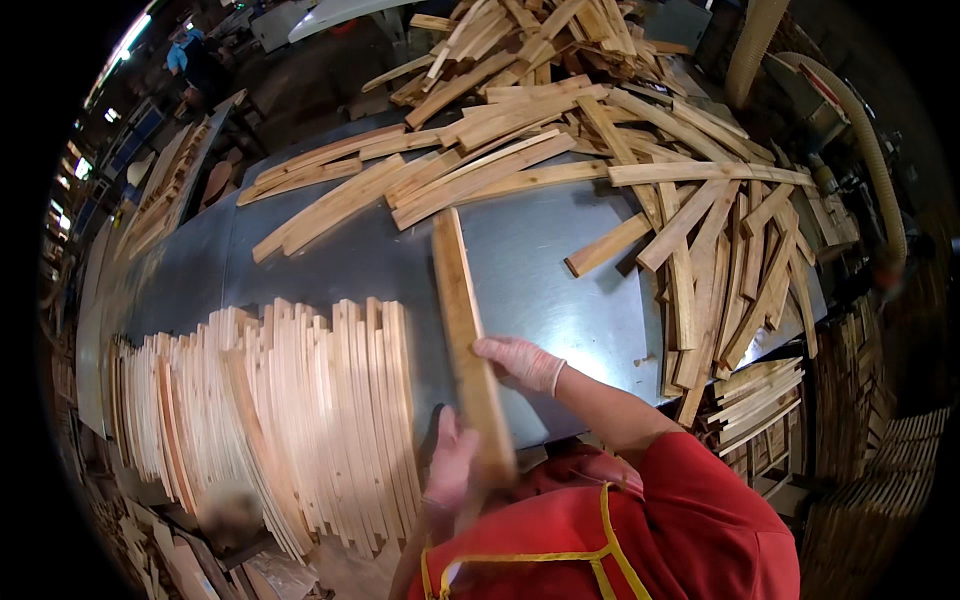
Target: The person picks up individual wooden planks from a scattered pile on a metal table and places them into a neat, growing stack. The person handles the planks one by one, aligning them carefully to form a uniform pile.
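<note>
A long wooden board (457, 290) stands out over the metal table, its far end near the loose pile and its near end blurred close to my body. My right hand (520, 362), in a pale glove, grips the board's right edge around its middle. Just left of the board's near part is my left hand (452, 462), slightly blurred, also pale-gloved with a dark fingertip. Its fingers point up and apart, with nothing visible in them. To its left lies a row of narrow wooden strips (350, 400), packed side by side with uneven far ends.
Loose boards (490, 180) lie scattered across the far side of the metal table (540, 280). A heap of boards (720, 260) crosses its right side. Stacked strips (755, 405) stand below the right edge. A ribbed hose (865, 140) hangs at right; a person (190, 62) stands far left.
</note>
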A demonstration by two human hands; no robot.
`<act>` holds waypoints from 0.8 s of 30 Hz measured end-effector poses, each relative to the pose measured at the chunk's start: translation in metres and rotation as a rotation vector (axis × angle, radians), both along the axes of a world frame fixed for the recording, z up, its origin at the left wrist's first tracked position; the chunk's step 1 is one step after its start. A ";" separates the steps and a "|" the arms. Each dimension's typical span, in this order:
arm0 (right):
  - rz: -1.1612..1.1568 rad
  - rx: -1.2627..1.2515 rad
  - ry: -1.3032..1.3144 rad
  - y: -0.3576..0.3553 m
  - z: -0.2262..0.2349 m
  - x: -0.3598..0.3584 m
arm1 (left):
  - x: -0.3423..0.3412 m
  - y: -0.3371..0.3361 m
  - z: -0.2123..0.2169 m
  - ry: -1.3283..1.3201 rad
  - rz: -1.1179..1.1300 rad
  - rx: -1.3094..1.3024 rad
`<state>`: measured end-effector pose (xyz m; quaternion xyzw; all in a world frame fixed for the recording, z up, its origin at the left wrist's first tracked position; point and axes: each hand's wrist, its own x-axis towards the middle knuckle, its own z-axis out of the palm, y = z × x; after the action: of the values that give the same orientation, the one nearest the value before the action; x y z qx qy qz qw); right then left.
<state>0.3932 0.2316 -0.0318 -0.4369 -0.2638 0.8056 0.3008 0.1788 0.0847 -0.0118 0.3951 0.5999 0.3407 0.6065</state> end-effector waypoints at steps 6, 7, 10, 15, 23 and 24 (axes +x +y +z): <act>-0.093 0.673 -1.099 0.084 0.048 0.128 | 0.018 0.030 -0.011 -0.110 0.071 -0.241; -0.217 0.820 -1.513 0.105 0.054 0.168 | 0.020 0.030 -0.012 -0.069 0.085 -0.235; -0.416 0.484 -2.039 0.124 0.044 0.278 | 0.023 0.029 -0.019 0.111 0.070 -0.271; -0.519 0.236 -1.872 0.109 0.013 0.316 | 0.014 0.014 0.015 0.715 -0.019 -0.132; -0.777 0.045 -0.226 -0.084 -0.012 0.103 | -0.051 -0.074 -0.020 1.367 -0.054 0.334; -0.824 -0.021 0.008 -0.102 -0.001 0.056 | -0.054 -0.068 -0.017 1.364 -0.102 0.348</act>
<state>0.4496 0.1293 -0.0331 -0.5058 -0.0574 0.6221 0.5948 0.1247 0.0163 -0.0284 0.6393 0.7639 0.0793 0.0385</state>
